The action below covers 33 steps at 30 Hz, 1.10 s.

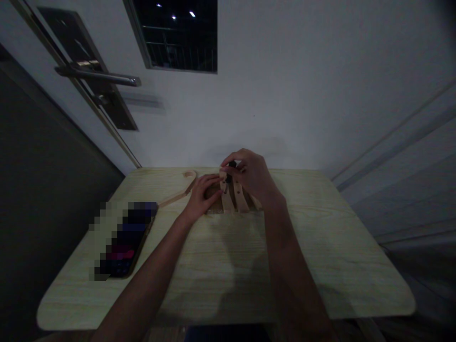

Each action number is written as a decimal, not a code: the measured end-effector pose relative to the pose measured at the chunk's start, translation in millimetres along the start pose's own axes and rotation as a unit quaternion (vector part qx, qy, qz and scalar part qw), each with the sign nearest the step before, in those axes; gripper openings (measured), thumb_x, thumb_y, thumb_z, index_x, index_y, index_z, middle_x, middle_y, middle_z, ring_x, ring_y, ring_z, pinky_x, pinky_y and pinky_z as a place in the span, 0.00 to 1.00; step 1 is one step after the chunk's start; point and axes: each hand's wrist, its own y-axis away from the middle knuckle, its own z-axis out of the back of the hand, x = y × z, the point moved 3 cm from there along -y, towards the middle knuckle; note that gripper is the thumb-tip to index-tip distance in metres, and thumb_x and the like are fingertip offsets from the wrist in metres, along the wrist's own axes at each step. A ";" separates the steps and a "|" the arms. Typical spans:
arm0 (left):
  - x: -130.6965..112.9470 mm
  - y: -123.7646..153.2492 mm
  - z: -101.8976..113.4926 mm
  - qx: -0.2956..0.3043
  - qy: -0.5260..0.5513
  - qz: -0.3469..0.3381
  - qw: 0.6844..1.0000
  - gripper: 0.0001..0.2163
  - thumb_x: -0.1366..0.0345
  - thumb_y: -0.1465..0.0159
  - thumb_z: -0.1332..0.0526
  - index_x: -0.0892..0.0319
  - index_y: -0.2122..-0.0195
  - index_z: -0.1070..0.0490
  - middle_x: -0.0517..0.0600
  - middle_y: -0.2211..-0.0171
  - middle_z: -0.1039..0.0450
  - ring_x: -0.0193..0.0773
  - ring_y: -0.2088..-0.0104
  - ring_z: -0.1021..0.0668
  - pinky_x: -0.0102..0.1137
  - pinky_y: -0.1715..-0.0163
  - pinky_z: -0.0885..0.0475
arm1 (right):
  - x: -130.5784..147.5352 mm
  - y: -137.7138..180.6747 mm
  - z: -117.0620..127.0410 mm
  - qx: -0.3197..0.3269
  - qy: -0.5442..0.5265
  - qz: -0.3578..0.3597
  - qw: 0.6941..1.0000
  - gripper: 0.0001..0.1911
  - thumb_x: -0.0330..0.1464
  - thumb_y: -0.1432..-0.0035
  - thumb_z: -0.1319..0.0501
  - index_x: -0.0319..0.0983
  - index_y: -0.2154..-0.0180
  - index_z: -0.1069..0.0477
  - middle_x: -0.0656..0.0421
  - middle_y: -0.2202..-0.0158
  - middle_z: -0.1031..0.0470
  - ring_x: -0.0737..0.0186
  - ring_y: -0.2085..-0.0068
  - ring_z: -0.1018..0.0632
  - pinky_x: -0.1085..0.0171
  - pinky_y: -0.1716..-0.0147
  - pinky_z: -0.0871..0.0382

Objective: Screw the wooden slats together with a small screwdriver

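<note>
seemingly midway at the worktop's (213, 266) far edge: right fingers (231, 158) pinch a black fastener (232, 165), left fingers (210, 180) lie flat on tan straps (238, 199).

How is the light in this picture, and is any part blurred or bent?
Head view: dim, corners darker; left hand and right hand throw soft shadow on the table; flat object at left pixelated; door handle smeared; wall lines lean from wide-angle distortion.

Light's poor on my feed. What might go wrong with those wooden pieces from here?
The small black part pinched in the right hand could slip and vanish in this dim light. The upright wooden pieces touched by the left hand may topple. The phone lies close to the table edge.
</note>
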 end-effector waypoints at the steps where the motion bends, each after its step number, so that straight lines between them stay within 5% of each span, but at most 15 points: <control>1: 0.0 0.0 0.0 -0.001 0.002 0.000 1.000 0.15 0.60 0.38 0.40 0.53 0.50 0.31 0.52 0.50 0.29 0.43 0.47 0.30 0.45 0.46 0.37 | -0.5 0.3 0.1 -0.003 -0.006 -0.004 1.000 0.05 0.29 0.47 0.39 0.39 0.67 0.25 0.58 0.66 0.25 0.68 0.70 0.28 0.67 0.68 0.32; 8: 0.5 0.2 -0.1 -0.003 0.004 0.005 1.000 0.15 0.59 0.39 0.40 0.52 0.51 0.30 0.52 0.50 0.29 0.44 0.48 0.30 0.46 0.46 0.36 | 1.3 3.3 2.6 0.029 -0.016 -0.015 0.999 0.21 0.20 0.50 0.48 0.38 0.57 0.26 0.56 0.60 0.24 0.68 0.68 0.26 0.66 0.66 0.31; 13: -0.3 -0.1 0.1 -0.003 -0.002 0.006 1.000 0.15 0.59 0.39 0.40 0.53 0.51 0.31 0.52 0.50 0.29 0.44 0.48 0.30 0.46 0.45 0.37 | 2.7 2.9 4.5 0.026 -0.016 -0.031 0.999 0.16 0.26 0.47 0.44 0.39 0.56 0.27 0.59 0.66 0.27 0.72 0.75 0.30 0.67 0.70 0.33; 19: -0.5 -0.2 -0.1 0.001 0.004 0.009 1.000 0.15 0.59 0.39 0.40 0.53 0.51 0.30 0.52 0.50 0.29 0.44 0.48 0.30 0.45 0.46 0.36 | -1.2 2.7 1.2 0.020 -0.032 -0.033 0.999 0.05 0.32 0.49 0.38 0.39 0.68 0.30 0.61 0.69 0.29 0.71 0.74 0.30 0.67 0.71 0.34; 29: -1.9 -0.5 0.5 0.001 -0.001 0.004 1.000 0.14 0.60 0.39 0.40 0.53 0.51 0.31 0.52 0.50 0.29 0.43 0.48 0.30 0.45 0.46 0.37 | -1.0 1.4 -1.5 0.025 -0.036 -0.026 0.999 0.01 0.29 0.48 0.41 0.39 0.70 0.31 0.61 0.70 0.27 0.70 0.74 0.30 0.67 0.71 0.35; 33: -0.2 -0.5 -0.1 0.002 -0.003 0.001 1.000 0.15 0.60 0.39 0.40 0.53 0.51 0.31 0.52 0.49 0.30 0.43 0.47 0.30 0.45 0.45 0.37 | 0.3 2.4 -2.0 0.052 -0.051 -0.027 0.997 0.09 0.27 0.48 0.44 0.37 0.65 0.26 0.59 0.68 0.24 0.70 0.73 0.27 0.66 0.69 0.32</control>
